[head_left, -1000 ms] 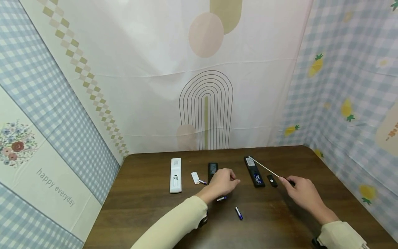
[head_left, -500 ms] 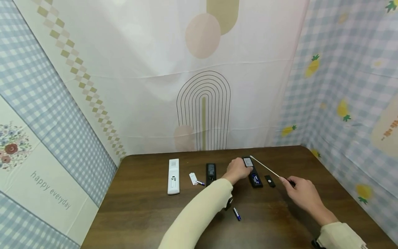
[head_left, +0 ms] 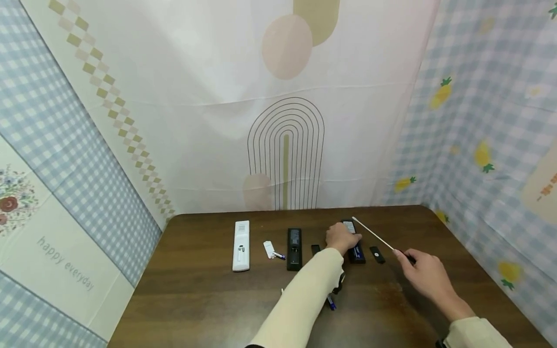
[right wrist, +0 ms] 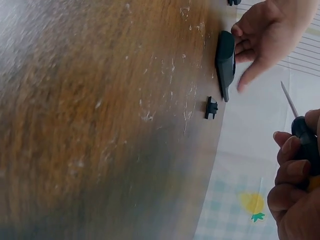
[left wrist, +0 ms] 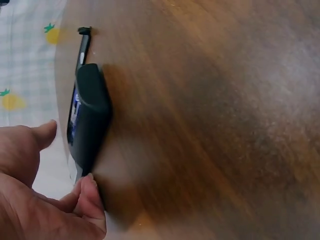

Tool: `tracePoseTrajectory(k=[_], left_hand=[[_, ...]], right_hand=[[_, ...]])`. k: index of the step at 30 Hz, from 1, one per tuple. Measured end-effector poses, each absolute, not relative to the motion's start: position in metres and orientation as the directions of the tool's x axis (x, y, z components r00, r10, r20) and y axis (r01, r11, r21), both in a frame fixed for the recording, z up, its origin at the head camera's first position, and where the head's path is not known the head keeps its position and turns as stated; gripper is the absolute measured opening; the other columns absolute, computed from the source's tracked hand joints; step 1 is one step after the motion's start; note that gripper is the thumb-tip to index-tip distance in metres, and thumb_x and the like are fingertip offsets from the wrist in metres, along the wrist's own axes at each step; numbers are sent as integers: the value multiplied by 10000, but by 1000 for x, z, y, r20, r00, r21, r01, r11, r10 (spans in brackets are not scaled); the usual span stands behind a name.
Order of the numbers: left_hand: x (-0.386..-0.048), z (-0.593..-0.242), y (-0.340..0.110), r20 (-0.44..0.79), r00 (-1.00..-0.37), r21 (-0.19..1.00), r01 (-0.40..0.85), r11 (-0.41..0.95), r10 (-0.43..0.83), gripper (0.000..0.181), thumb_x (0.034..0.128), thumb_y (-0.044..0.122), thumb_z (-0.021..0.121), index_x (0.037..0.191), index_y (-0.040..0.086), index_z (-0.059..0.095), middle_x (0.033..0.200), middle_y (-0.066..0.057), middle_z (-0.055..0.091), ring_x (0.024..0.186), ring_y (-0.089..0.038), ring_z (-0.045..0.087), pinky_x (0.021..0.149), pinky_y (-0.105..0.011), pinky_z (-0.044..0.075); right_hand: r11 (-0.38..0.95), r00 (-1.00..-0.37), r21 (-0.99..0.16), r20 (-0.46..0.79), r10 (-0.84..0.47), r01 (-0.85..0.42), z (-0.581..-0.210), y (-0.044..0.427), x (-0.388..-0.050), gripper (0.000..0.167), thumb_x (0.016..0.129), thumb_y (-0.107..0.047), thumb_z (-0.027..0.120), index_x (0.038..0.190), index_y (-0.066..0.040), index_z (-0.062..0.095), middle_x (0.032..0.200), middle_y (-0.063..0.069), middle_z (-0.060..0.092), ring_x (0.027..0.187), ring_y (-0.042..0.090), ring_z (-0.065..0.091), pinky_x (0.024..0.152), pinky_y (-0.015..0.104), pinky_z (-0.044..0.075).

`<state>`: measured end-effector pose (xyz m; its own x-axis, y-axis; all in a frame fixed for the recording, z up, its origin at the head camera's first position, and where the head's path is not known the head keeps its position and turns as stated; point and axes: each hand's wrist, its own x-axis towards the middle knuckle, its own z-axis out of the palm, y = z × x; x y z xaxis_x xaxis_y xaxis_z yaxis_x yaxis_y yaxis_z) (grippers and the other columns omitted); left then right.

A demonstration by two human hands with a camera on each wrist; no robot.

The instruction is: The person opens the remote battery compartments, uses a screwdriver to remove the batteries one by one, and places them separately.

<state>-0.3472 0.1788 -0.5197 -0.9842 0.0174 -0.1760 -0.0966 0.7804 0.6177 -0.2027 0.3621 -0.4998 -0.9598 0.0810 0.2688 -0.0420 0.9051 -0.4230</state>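
Observation:
My left hand (head_left: pixel 341 238) reaches over a black remote control (head_left: pixel 358 254) at the table's right side. In the left wrist view its fingertips (left wrist: pixel 90 187) are at the remote's near side edge, while the thumb stands apart from it. Blue batteries (left wrist: pixel 75 112) show in the remote's uncovered compartment. My right hand (head_left: pixel 428 278) holds a screwdriver (right wrist: pixel 302 135) by its dark handle with a bit of yellow, the thin metal shaft pointing away over the table. Beside the remote lies a small black battery cover (head_left: pixel 377 254).
Left of the hands lie another black remote (head_left: pixel 294 251), a white remote (head_left: pixel 241 246), a white battery cover (head_left: pixel 269 249) and a battery (head_left: pixel 279 255). A second black cover (head_left: pixel 315 249) sits by the left sleeve, which partly hides another battery (head_left: pixel 331 303). Patterned cloth (head_left: pixel 209 145) hangs behind the table.
My left hand has moved right, from above the middle black remote to the right-hand one. The right hand with the screwdriver has stayed in place.

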Motion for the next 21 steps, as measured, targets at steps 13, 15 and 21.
tracePoseTrajectory(k=[13,15,21], left_hand=[[-352,-527,178,-208,-976,595,-176,784,-61,484,855,489,874,993,37,769,927,-98,759,907,-285,706,714,-380,602],[-352,-528,180,-204,-976,594,-182,783,-71,512,833,507,894,998,38,773,932,-94,768,903,-283,716,704,-382,606],[-350,-528,182,-192,-980,605,-167,779,-62,537,800,518,922,1000,42,777,920,-85,777,846,-268,727,650,-375,601]], right_hand=[[897,-956,-439,282,81,-54,-501,360,-202,515,1104,-456,556,1061,12,764,576,-48,577,531,107,481,609,332,466],[898,-955,-438,287,81,-55,-500,361,-202,516,1105,-450,556,1070,21,764,586,-47,595,536,105,491,614,352,491],[900,-954,-433,288,82,-54,-498,363,-200,528,1109,-446,548,1094,38,759,619,-40,627,556,106,504,633,397,523]])
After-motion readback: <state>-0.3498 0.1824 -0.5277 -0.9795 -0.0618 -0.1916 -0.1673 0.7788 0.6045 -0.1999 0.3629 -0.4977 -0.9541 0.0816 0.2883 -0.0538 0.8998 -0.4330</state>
